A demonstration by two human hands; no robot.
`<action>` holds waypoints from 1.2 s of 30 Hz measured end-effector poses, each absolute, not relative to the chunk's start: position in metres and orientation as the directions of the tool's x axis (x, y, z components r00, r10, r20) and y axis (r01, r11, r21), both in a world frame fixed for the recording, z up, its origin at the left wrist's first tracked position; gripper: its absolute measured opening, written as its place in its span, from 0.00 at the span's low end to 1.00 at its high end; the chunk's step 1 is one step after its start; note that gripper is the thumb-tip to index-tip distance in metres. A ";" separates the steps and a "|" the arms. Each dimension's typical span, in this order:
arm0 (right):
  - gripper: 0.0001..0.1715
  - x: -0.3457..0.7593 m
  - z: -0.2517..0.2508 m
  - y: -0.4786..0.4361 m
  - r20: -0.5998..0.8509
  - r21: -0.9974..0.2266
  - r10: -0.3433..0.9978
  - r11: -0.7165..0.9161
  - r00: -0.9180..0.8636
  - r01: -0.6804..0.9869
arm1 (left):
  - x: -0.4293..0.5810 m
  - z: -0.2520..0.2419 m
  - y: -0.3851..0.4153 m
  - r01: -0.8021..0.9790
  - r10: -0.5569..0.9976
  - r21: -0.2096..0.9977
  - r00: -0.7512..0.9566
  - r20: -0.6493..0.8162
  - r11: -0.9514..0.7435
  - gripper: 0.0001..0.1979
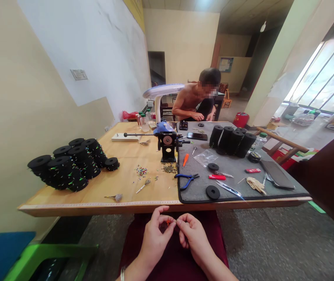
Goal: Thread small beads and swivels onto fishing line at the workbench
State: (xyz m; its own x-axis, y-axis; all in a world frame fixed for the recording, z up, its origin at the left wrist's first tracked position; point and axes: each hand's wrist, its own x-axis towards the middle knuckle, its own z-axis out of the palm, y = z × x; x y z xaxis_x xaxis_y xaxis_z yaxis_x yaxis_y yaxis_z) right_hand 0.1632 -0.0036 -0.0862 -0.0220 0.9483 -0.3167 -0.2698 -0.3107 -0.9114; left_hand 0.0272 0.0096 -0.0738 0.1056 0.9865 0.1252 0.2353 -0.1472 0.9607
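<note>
My left hand is held low in front of the table edge, thumb and fingers closed around a small orange thing, too small to name. Close beside it, my right hand pinches with thumb and forefinger right at the left fingertips; what it grips, if anything, cannot be made out. Both hands hover over a dark red cloth on my lap. Beyond them on the tabletop are blue-handled pliers, tweezers and a black foam ring.
Stacked black foam spools with colourful bits stand left; more black spools stand right on a grey mat. A black vise, loose beads and a lamp occupy the middle. A person sits opposite.
</note>
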 end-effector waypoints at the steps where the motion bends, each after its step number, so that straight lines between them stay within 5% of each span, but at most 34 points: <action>1: 0.26 0.163 -0.086 -0.003 -0.317 -0.911 0.948 -0.311 -0.022 -0.270 | 0.027 -0.074 0.010 0.236 0.986 0.960 0.105 0.126 -0.148 0.13; 22: 0.22 0.169 -0.087 0.000 -0.254 -0.913 0.964 -0.211 0.083 -0.350 | 0.029 -0.070 0.013 0.011 0.965 0.995 0.241 -0.100 0.101 0.08; 28: 0.21 0.168 -0.085 0.000 -0.239 -0.929 0.966 -0.197 0.103 -0.313 | 0.030 -0.074 0.015 0.072 0.943 0.985 0.288 -0.169 0.155 0.03; 36: 0.18 0.167 -0.087 -0.001 -0.220 -0.952 0.973 -0.198 0.069 -0.234 | 0.031 -0.068 0.016 0.179 0.965 0.984 0.255 -0.066 0.020 0.02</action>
State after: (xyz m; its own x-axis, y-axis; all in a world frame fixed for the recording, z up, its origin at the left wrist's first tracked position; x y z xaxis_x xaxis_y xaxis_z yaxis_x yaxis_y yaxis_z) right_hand 0.1675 -0.0013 -0.0867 0.0689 0.9732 -0.2196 -0.2345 -0.1981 -0.9517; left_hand 0.0315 0.0157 -0.0685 0.2553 0.9646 -0.0661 0.1788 0.0201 0.9837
